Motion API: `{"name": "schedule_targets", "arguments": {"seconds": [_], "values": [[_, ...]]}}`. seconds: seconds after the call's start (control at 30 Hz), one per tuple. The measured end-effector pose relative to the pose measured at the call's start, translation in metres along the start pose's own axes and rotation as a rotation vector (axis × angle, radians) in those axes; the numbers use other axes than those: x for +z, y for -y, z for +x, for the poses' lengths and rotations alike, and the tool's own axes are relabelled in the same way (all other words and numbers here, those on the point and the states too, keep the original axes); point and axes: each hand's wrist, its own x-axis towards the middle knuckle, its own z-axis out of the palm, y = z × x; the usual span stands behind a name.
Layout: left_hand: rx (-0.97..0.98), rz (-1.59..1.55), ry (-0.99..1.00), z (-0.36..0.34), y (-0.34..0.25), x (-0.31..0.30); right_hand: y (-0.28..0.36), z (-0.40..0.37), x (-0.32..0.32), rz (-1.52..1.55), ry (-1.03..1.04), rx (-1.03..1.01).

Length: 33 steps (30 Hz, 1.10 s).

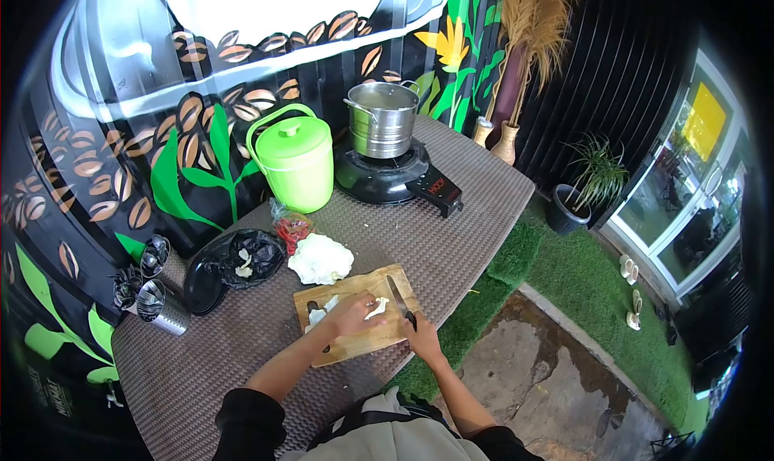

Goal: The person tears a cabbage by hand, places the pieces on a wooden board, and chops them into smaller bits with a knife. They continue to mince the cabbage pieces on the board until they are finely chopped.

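A wooden cutting board [363, 350] lies near the front edge of the table. My right hand [422, 338] is closed round the black handle of a knife [397, 293], whose blade rests over the board's right side, pointing away from me. My left hand [352, 314] lies on the middle of the board with its fingers bent over white pieces [376, 307]; what is under the fingers is hidden. More white pieces [318, 316] are at the board's left. Just behind the board sits a large white cauliflower-like head [321, 259].
A steel pot [381, 122] stands on a black portable stove [383, 176]. Beside it is a green lidded bucket [296, 161]. A bag with red contents [292, 230], a black plastic bag [254, 255] and steel holders [161, 305] stand to the left on the brown woven table [218, 356].
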Motion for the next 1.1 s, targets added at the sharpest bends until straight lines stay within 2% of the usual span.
{"name": "schedule_targets", "arguments": {"seconds": [0.1,0.17,0.2,0.27,0.47,0.73,0.83,1.0,1.1], "values": [[-0.075,-0.056,-0.062,0.002,0.003,0.009,0.006,-0.002,0.000,-0.066,-0.007,-0.037],[-0.212,-0.215,-0.169,0.006,0.002,0.016,0.013,-0.005,0.001,-0.158,-0.002,-0.026],[-0.209,-0.219,-0.166,0.009,0.002,0.021,0.015,-0.005,0.002,-0.248,0.003,-0.019],[-0.211,-0.274,-0.320,0.015,0.004,0.028,0.013,-0.003,0.008,-0.299,-0.008,-0.027],[-0.208,-0.140,-0.372,0.013,0.006,0.045,0.024,0.007,0.003,-0.425,0.049,-0.008],[-0.239,-0.194,-0.328,0.012,-0.001,0.035,0.025,0.007,0.016,-0.510,0.066,-0.001],[-0.237,-0.197,-0.330,0.010,0.002,0.039,0.026,0.004,0.022,-0.515,-0.003,-0.026],[-0.247,-0.181,-0.323,0.011,0.001,0.037,0.038,0.008,0.012,-0.527,0.069,0.050],[-0.268,-0.170,-0.294,0.010,0.001,0.035,0.038,0.010,0.008,-0.542,0.055,0.024]]}}
